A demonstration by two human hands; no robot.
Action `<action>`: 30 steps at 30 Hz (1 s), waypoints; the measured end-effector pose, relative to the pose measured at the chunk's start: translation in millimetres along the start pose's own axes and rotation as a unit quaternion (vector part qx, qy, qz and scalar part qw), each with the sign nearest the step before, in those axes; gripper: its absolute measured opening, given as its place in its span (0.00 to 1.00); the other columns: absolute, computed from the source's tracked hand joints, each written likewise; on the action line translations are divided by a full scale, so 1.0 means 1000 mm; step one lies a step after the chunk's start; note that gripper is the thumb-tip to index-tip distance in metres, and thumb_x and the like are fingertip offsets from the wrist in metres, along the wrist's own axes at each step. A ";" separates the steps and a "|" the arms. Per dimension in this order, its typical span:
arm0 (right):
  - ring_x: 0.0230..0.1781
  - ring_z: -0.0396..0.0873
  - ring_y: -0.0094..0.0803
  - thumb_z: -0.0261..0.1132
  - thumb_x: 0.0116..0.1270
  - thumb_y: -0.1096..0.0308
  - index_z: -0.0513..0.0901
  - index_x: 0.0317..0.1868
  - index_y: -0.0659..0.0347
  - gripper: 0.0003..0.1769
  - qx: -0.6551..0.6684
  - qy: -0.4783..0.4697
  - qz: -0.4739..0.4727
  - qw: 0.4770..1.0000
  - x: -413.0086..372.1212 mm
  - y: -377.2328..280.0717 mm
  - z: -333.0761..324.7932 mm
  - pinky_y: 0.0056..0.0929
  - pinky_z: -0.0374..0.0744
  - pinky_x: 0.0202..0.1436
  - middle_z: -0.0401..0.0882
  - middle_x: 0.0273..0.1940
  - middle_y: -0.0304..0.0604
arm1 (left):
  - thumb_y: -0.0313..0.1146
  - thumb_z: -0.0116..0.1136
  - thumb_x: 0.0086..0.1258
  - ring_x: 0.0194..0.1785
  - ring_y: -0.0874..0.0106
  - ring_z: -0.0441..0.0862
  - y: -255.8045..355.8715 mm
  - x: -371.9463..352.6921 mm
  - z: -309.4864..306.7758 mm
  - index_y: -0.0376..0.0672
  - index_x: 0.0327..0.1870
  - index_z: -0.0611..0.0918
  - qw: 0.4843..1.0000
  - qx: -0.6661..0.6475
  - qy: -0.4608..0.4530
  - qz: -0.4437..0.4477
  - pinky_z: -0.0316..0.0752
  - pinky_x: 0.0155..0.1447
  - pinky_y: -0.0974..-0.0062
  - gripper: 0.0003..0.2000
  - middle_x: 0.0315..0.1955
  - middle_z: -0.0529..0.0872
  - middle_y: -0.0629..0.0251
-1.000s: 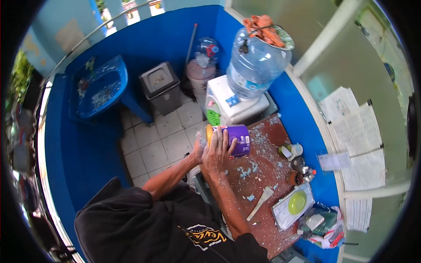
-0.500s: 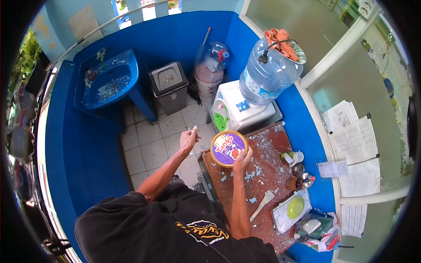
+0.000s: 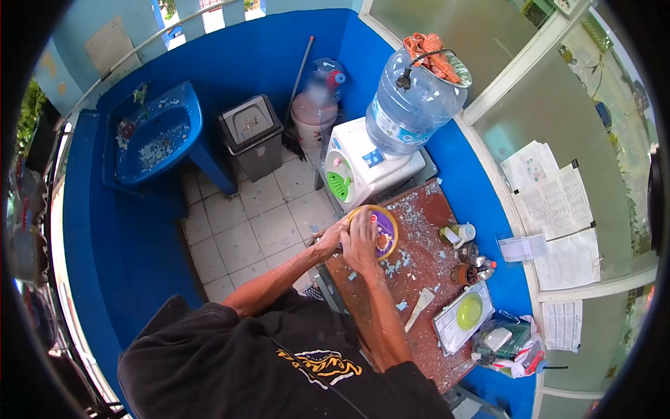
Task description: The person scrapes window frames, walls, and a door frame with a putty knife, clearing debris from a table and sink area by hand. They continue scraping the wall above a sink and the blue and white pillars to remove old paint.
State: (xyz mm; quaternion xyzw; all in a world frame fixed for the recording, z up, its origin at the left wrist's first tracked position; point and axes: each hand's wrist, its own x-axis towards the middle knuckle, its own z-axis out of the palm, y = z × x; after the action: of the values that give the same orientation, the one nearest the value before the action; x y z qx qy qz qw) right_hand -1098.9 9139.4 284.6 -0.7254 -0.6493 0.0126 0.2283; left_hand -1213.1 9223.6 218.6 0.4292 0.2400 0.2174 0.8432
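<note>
A round Tango tub (image 3: 389, 237) with a purple lid and gold rim is above the near-left corner of the red-brown table. My left hand (image 3: 329, 241) grips its left side, with the fingertips mostly hidden. Over the lid, my right hand (image 3: 359, 244) bends its fingers down onto the top and covers much of the printing. The two hands overlap in this view. Pale blue paint flakes (image 3: 398, 265) are scattered on the table beside the tub, and a flat, pale scraper-like piece (image 3: 419, 309) lies nearer my right forearm.
A white water dispenser (image 3: 377, 167) with a large bottle (image 3: 417, 105) stands just beyond the tub. Small jars (image 3: 464, 273), a green dish (image 3: 470, 311) and a plastic bag (image 3: 509, 346) line the table's right side. A grey bin (image 3: 258, 153) and blue sink (image 3: 188, 119) stand further back.
My left hand has moved right, from the air onto the tub. My right hand has shifted from the tub's right edge to over its lid. The view has shifted slightly.
</note>
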 end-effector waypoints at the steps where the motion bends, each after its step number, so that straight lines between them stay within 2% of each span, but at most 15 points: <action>1: 0.81 0.59 0.57 0.54 0.79 0.56 0.63 0.77 0.73 0.36 0.096 -0.026 -0.057 0.993 -0.003 0.001 0.004 0.58 0.56 0.82 0.60 0.80 0.63 | 0.55 0.39 0.88 0.70 0.69 0.75 -0.002 -0.001 0.001 0.53 0.84 0.59 1.000 -0.007 0.011 -0.013 0.77 0.69 0.61 0.30 0.71 0.75 0.64; 3: 0.80 0.61 0.54 0.51 0.79 0.57 0.65 0.77 0.73 0.34 0.256 -0.107 0.006 0.961 -0.004 0.042 -0.029 0.59 0.56 0.82 0.61 0.79 0.64 | 0.54 0.42 0.87 0.70 0.70 0.74 -0.007 0.006 -0.006 0.50 0.83 0.63 0.999 0.036 0.034 0.018 0.75 0.70 0.65 0.29 0.69 0.78 0.64; 5: 0.79 0.64 0.49 0.49 0.80 0.57 0.68 0.75 0.71 0.32 0.073 -0.039 0.118 0.990 -0.006 0.024 -0.057 0.59 0.55 0.82 0.64 0.78 0.64 | 0.53 0.46 0.87 0.70 0.71 0.73 0.012 -0.007 0.009 0.48 0.81 0.66 0.996 0.069 0.050 0.038 0.75 0.70 0.64 0.29 0.68 0.79 0.63; 6: 0.81 0.60 0.51 0.47 0.81 0.59 0.65 0.77 0.73 0.33 -0.075 0.017 0.101 0.992 -0.006 0.029 -0.028 0.58 0.52 0.82 0.62 0.79 0.61 | 0.52 0.47 0.86 0.71 0.71 0.73 0.021 -0.007 0.016 0.47 0.80 0.68 0.993 0.086 0.054 0.052 0.75 0.70 0.64 0.29 0.67 0.79 0.63; 8: 0.83 0.57 0.50 0.51 0.79 0.59 0.65 0.78 0.72 0.34 -0.107 -0.015 -0.018 0.994 -0.010 -0.004 -0.036 0.58 0.51 0.84 0.60 0.80 0.60 | 0.47 0.51 0.85 0.61 0.71 0.80 0.015 -0.004 0.013 0.42 0.76 0.73 0.987 0.141 0.050 0.063 0.82 0.60 0.66 0.26 0.62 0.82 0.61; 12: 0.84 0.54 0.49 0.57 0.76 0.61 0.65 0.78 0.71 0.35 0.097 -0.117 -0.062 0.986 -0.040 -0.013 -0.044 0.51 0.51 0.85 0.59 0.81 0.58 | 0.44 0.61 0.77 0.43 0.66 0.88 0.027 -0.002 -0.003 0.33 0.64 0.79 0.932 0.331 0.131 0.072 0.85 0.46 0.68 0.24 0.45 0.88 0.53; 15: 0.81 0.62 0.49 0.59 0.74 0.64 0.74 0.72 0.70 0.29 0.153 -0.095 -0.061 0.982 -0.055 -0.007 -0.060 0.48 0.55 0.84 0.68 0.77 0.57 | 0.46 0.72 0.66 0.39 0.65 0.88 0.054 0.006 0.002 0.31 0.50 0.81 0.900 0.416 0.126 0.040 0.83 0.42 0.66 0.25 0.38 0.88 0.51; 17: 0.76 0.70 0.51 0.60 0.73 0.67 0.81 0.64 0.71 0.24 0.202 -0.066 -0.052 0.976 -0.051 -0.002 -0.068 0.46 0.60 0.81 0.76 0.70 0.58 | 0.46 0.73 0.64 0.39 0.65 0.87 0.067 0.010 0.000 0.31 0.48 0.81 0.885 0.459 0.068 0.036 0.82 0.42 0.65 0.25 0.36 0.88 0.52; 19: 0.75 0.70 0.53 0.58 0.75 0.67 0.83 0.62 0.70 0.22 0.193 -0.011 -0.010 0.981 -0.047 0.011 -0.067 0.49 0.60 0.81 0.77 0.70 0.58 | 0.45 0.73 0.64 0.36 0.63 0.87 0.085 0.003 0.005 0.32 0.46 0.80 0.872 0.486 0.023 0.049 0.81 0.40 0.63 0.23 0.31 0.88 0.51; 20: 0.75 0.70 0.54 0.57 0.75 0.67 0.84 0.61 0.70 0.21 0.189 0.016 0.010 0.982 -0.045 0.016 -0.065 0.50 0.59 0.81 0.77 0.70 0.58 | 0.44 0.73 0.64 0.36 0.61 0.87 0.093 -0.008 0.010 0.33 0.46 0.79 0.866 0.492 0.051 0.071 0.81 0.41 0.62 0.23 0.31 0.87 0.50; 21: 0.76 0.67 0.56 0.59 0.75 0.65 0.81 0.64 0.70 0.23 0.133 0.120 0.029 0.983 -0.032 -0.008 -0.076 0.52 0.60 0.80 0.74 0.71 0.61 | 0.43 0.72 0.65 0.36 0.59 0.87 0.101 -0.021 0.014 0.33 0.46 0.79 0.857 0.501 0.077 0.092 0.80 0.41 0.61 0.22 0.31 0.87 0.48; 24: 0.78 0.64 0.61 0.60 0.75 0.59 0.76 0.69 0.73 0.29 0.076 0.030 -0.066 0.994 -0.014 -0.069 -0.073 0.55 0.59 0.80 0.68 0.75 0.67 | 0.39 0.69 0.65 0.43 0.47 0.86 0.127 -0.052 0.018 0.33 0.47 0.75 0.821 0.548 0.143 0.067 0.79 0.47 0.54 0.20 0.36 0.85 0.43; 25: 0.80 0.57 0.65 0.60 0.75 0.52 0.71 0.73 0.74 0.36 0.197 0.023 -0.057 0.978 -0.022 -0.080 -0.046 0.61 0.53 0.82 0.64 0.76 0.69 | 0.38 0.68 0.65 0.46 0.45 0.85 0.138 -0.062 0.018 0.32 0.47 0.75 0.805 0.565 0.164 0.072 0.78 0.50 0.51 0.20 0.38 0.84 0.42; 28: 0.81 0.52 0.68 0.59 0.75 0.49 0.65 0.76 0.74 0.41 0.051 -0.154 0.070 0.984 -0.035 -0.048 0.008 0.65 0.48 0.84 0.60 0.77 0.70 | 0.36 0.69 0.63 0.51 0.42 0.83 0.159 -0.082 -0.013 0.27 0.57 0.72 0.760 0.606 0.208 0.110 0.78 0.54 0.50 0.27 0.44 0.81 0.41; 30: 0.83 0.48 0.65 0.60 0.75 0.52 0.58 0.81 0.71 0.43 0.051 -0.061 0.038 0.996 -0.024 -0.053 0.016 0.63 0.46 0.84 0.52 0.81 0.67 | 0.35 0.69 0.63 0.51 0.42 0.83 0.165 -0.100 -0.028 0.25 0.62 0.70 0.732 0.625 0.241 0.123 0.78 0.54 0.50 0.31 0.44 0.80 0.40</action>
State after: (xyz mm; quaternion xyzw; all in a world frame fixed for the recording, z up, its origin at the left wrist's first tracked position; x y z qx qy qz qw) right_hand -1157.2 9124.2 282.3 -0.7352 -0.6322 0.0985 0.2238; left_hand -1335.3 9272.0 363.0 0.8181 0.4622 0.2167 0.2647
